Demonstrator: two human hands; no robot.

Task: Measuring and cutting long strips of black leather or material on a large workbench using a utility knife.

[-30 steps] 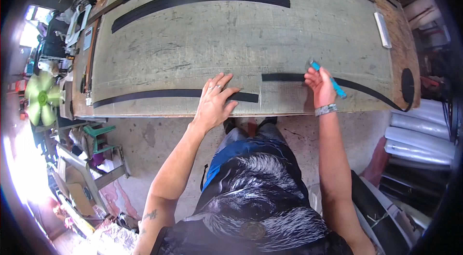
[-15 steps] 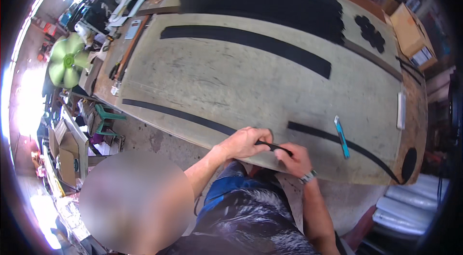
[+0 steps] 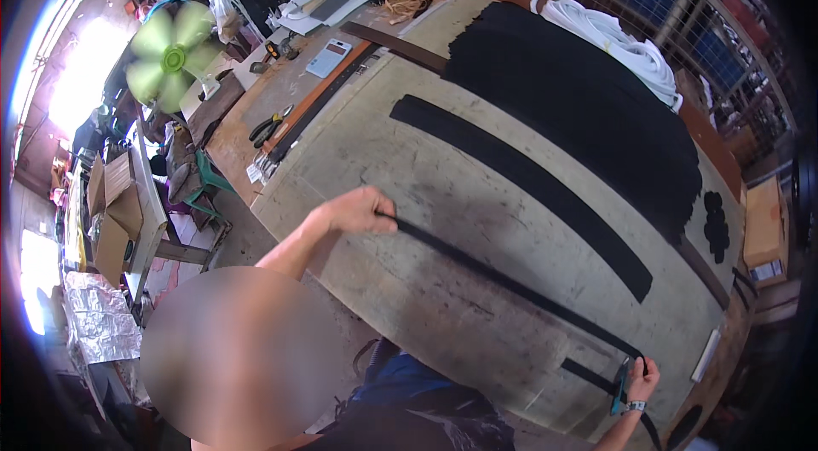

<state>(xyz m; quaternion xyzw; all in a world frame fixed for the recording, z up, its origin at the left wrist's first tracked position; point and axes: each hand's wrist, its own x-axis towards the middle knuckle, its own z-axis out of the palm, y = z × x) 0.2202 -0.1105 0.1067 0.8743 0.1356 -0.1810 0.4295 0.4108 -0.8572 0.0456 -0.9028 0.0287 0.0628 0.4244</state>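
A long narrow black strip (image 3: 511,282) runs stretched and nearly straight across the worktable (image 3: 358,153), held at both ends. My left hand (image 3: 360,211) pinches its left end near the table's front edge. At its right end, my right hand (image 3: 644,381) is closed on the strip, low on the table's right side. A teal utility knife (image 3: 619,388) lies right beside that hand, partly hidden by it. Under the knife passes a second narrow black strip (image 3: 586,372), which curves off past the right wrist. Beyond the held strip lies a wider black strip (image 3: 528,187).
A large black sheet (image 3: 571,101) with ragged edges covers the table's far part. Black scalloped pieces (image 3: 716,228) and a cardboard box (image 3: 767,234) are at the right. Pliers (image 3: 271,125) and a calculator (image 3: 329,57) lie left. A green fan (image 3: 172,59) stands beyond.
My hands, close together at the front edge before, have spread far apart and drawn the strip out between them. The view has swung left, and my right hand is now by the knife.
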